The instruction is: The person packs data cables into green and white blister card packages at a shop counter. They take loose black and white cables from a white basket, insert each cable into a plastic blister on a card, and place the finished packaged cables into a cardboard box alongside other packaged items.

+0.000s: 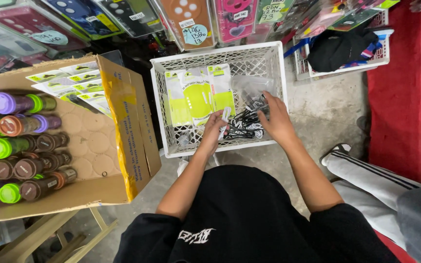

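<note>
- Black-sleeved forearms, nearest the lens, reach toward 12 o'clock into a white lattice crate (278, 63) on the concrete floor.
- Coiled black-and-white cables (243, 127) lie heaped at the crate's 5 o'clock corner, under a clear plastic bag (247, 86); they look light, limp and prone to tangling, best lifted by a whole coil or its plug end.
- Left hand (212, 130) pinches a slim white piece (225, 117), apparently a cable's end or tag, between thumb and fingertips.
- Right hand (276, 120) rests palm-down on the heap, fingers curled among the coils; whether it grips one cannot be told.
- Both elbows are bent, wrists angled inward toward each other.
- Yellow-green packets (197, 95) stand at 10 o'clock inside the crate.
- At 9 o'clock, an open cardboard box (123, 117) holds capped bottles (20, 141).
- Another person's striped trouser leg (371, 175) lies at 3 o'clock.
</note>
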